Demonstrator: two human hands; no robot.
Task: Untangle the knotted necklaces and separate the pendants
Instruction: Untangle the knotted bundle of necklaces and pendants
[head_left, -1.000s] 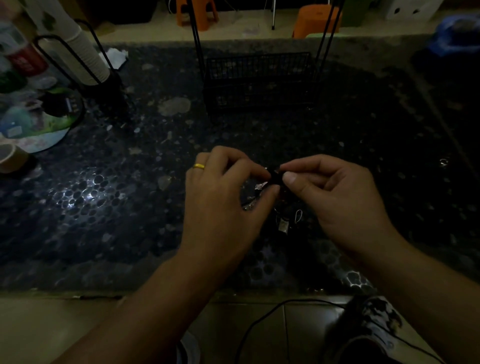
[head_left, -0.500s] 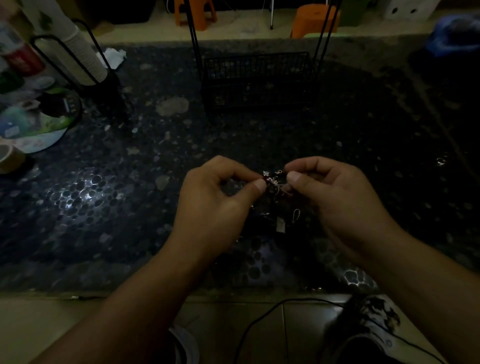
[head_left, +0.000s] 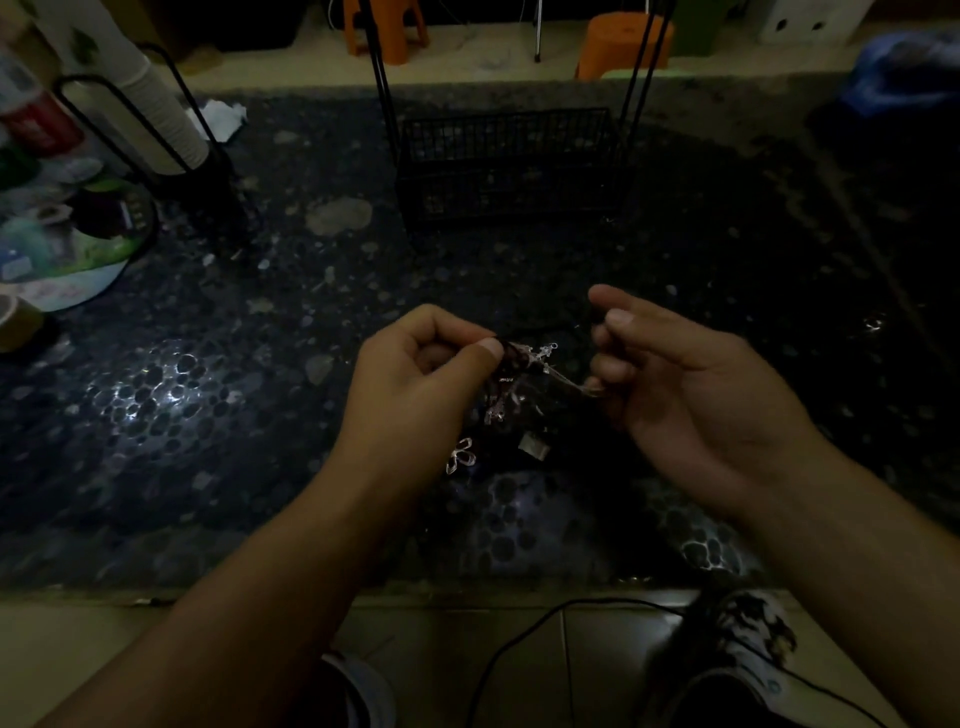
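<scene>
Fingers (head_left: 485, 349) of the left hand (head_left: 415, 384) pinch the necklaces (head_left: 511, 379), a dark knotted bunch of cords with small silvery pendants, held just above the bench (head_left: 208, 364) between both hands. Right hand (head_left: 691, 384) fingers curl around a thin silvery strand pulled sideways from the knot. A flower-shaped pendant (head_left: 461, 455) and a squarish pendant (head_left: 534, 447) dangle below.

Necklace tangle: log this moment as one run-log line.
left hand: pinches necklace tangle | right hand: pinches a strand drawn from it | pendants: hang below, not separated | state: knot unresolved
</scene>
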